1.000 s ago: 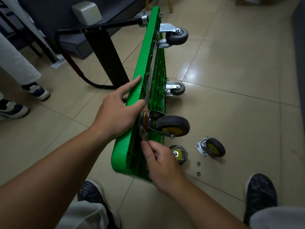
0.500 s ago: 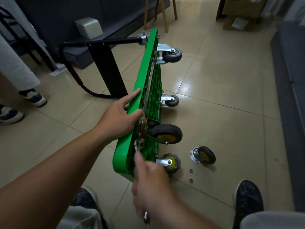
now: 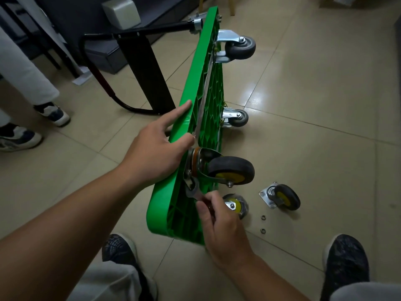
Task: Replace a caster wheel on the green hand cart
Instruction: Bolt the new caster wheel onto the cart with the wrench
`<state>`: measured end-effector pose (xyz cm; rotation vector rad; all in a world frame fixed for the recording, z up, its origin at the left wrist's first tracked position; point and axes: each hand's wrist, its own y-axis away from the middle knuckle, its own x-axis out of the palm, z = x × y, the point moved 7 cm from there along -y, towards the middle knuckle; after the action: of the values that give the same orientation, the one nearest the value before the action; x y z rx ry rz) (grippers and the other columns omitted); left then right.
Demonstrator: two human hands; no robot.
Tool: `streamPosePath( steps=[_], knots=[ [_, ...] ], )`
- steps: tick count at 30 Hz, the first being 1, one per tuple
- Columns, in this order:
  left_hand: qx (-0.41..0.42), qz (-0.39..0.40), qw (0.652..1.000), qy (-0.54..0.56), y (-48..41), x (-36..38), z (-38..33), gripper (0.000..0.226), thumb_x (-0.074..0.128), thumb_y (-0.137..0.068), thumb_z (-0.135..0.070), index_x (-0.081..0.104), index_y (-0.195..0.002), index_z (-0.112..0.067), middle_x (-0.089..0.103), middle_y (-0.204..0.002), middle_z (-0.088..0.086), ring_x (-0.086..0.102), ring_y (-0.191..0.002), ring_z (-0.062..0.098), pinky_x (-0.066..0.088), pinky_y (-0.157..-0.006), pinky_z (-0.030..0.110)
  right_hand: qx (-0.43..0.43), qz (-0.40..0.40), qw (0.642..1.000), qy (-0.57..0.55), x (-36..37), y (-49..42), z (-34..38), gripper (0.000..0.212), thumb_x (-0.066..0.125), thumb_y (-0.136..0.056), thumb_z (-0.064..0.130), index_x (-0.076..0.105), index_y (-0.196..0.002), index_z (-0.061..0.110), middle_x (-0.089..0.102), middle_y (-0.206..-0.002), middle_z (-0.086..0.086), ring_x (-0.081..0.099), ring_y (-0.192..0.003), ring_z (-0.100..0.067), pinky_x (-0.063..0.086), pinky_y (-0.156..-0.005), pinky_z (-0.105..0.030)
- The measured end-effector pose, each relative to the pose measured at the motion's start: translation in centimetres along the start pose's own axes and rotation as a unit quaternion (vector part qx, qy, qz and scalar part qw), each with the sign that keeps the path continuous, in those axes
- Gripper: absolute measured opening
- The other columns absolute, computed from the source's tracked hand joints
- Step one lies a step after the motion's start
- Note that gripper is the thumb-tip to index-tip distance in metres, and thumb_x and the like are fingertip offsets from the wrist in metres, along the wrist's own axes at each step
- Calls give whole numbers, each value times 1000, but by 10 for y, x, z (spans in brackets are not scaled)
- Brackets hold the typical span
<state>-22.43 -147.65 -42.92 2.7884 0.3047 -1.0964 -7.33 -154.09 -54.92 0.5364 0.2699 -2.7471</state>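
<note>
Standing on its long edge: the green hand cart (image 3: 196, 98) sat on the tiled floor (image 3: 314, 94), its long axis running from 6 o'clock, near the wearer, to 12 o'clock. Its ribbed underside faced 3 o'clock.
Handle: the black handle (image 3: 138, 34) stuck out from the far end toward 9 o'clock.
Left hand: the left hand (image 3: 156, 151) gripped the cart's upper rim, thumb hooked over it and index finger straight along it toward 12 o'clock.
Right hand: the right hand (image 3: 219, 224) pinched the shank of a wrench (image 3: 192, 191) between thumb and fingertips.
Wrench: its head sat at the base of the yellow-hubbed caster wheel (image 3: 233, 170), which jutted toward 3 o'clock.
Loose parts: a loose caster (image 3: 282, 197) lay on the floor at 4 o'clock from that wheel, with two small rings (image 3: 263, 217) just beside it.
Far end: two grey casters (image 3: 239, 47) also pointed toward 3 o'clock.
</note>
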Motion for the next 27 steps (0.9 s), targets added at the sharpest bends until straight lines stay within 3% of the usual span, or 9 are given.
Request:
streamPosePath(
  steps=[3,5,9,14,17,23,27],
  knots=[
    [1,1,1000,-7,0,0,-1,66,66,-99,-32,36,-148,-66,62,-112,-16,73,-74,16,64,-69,38,10,-9,1000,-20,4,-5,-2,44,23,-98,71,47,-96,34,52,-69,13,54,-63,-9,48,-53,-41],
    [-1,2,1000,-12,0,0,-1,66,66,-99,-33,36,-148,-66,60,-111,-19,73,-78,18,63,-71,40,15,-7,999,-29,5,-8,-3,43,24,-99,69,47,-95,33,54,-72,12,55,-66,-9,48,-55,-43],
    [7,-9,1000,-7,0,-1,-1,64,66,-98,-32,41,-146,-66,58,-109,-28,73,-82,13,63,-79,40,2,-9,999,-37,3,-13,3,39,27,-100,65,47,-92,33,53,-72,14,55,-65,-10,45,-53,-35],
    [6,-33,999,-7,1,-2,0,63,66,-96,-33,43,-144,-67,67,-110,-17,73,-75,12,64,-79,44,32,19,996,-80,10,-14,10,29,31,-99,61,52,-98,41,61,-85,26,60,-79,2,40,-58,-11],
    [7,-33,999,-11,0,-2,0,63,65,-95,-34,43,-144,-67,67,-113,-14,74,-78,17,64,-78,48,64,27,991,-114,13,-10,16,23,38,-99,52,57,-98,39,63,-92,27,61,-87,6,41,-64,-7],
    [9,-41,999,5,-1,-2,2,60,64,-94,-41,42,-143,-69,69,-114,-9,74,-78,19,64,-76,50,85,19,992,-90,0,-8,24,39,39,-100,57,54,-81,26,55,-67,16,52,-63,-4,39,-57,-25],
    [7,-42,999,1,-1,-2,2,61,64,-96,-37,41,-144,-68,70,-108,-11,74,-76,22,63,-73,51,201,39,962,-183,9,0,34,51,42,-100,59,52,-71,18,40,-51,11,36,-50,-8,28,-52,-30]
  ],
)
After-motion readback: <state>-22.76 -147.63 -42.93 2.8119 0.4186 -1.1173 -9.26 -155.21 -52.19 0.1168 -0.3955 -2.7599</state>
